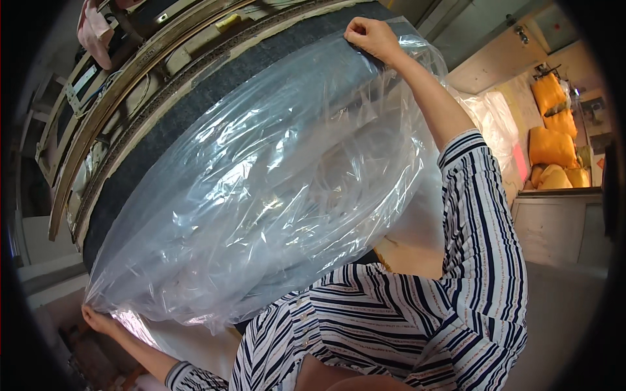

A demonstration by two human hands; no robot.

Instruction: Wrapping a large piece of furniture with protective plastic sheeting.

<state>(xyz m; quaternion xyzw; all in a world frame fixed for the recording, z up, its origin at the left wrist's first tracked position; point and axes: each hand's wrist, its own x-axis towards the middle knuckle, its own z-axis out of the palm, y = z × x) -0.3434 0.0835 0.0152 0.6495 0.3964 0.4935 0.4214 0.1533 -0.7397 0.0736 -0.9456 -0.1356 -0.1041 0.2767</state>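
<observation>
A large clear plastic bag lies spread over a dark grey felt-covered work surface. My right hand is stretched far out and pinches the bag's far corner at the top. My left hand grips the bag's near corner at the lower left. The film is crinkled and stretched between both hands. My striped sleeves and shirt fill the lower right.
Wooden frames and rails run along the left of the surface. A pink cloth hangs at the top left. Several yellow-orange stuffed bags are stacked at the far right above a pale cabinet.
</observation>
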